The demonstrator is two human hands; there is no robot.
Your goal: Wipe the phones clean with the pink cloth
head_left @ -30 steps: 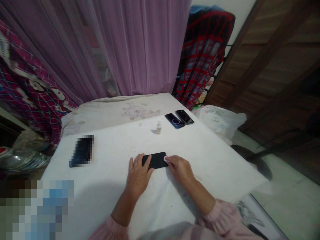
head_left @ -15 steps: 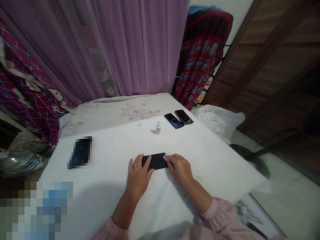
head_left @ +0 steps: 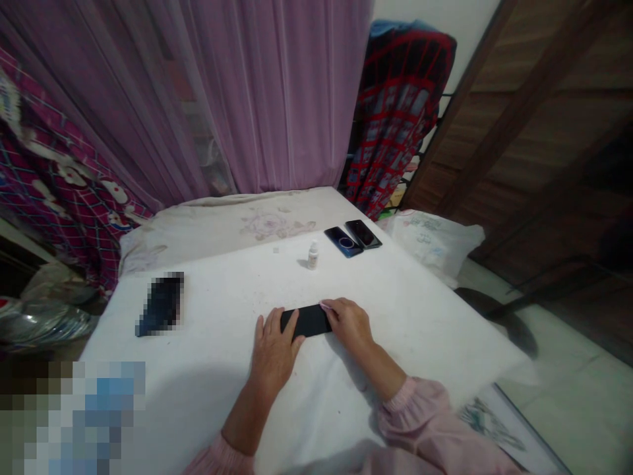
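A black smartphone (head_left: 307, 322) lies flat on the white cloth, its long side running left to right. My left hand (head_left: 273, 348) holds its left end, with fingers over the top and the thumb along the near edge. My right hand (head_left: 352, 326) is closed at the phone's right end, pinching a small whitish-pink cloth or pad (head_left: 325, 305) against its far right corner. Most of that pad is hidden under the fingers. Beyond the phone stands a small white bottle (head_left: 312, 256), upright.
Two more phones (head_left: 345, 241) lie side by side near the table's far right edge. A tiny pale square (head_left: 275, 250) is left of the bottle. The white-covered table (head_left: 217, 303) also bears a blurred-out dark item (head_left: 162, 305) on the left. A plastic bag (head_left: 430, 241) sits beyond the right edge.
My right hand has slid slightly left and toward the far edge of the phone with the pad. My left hand keeps its hold on the phone's left end.
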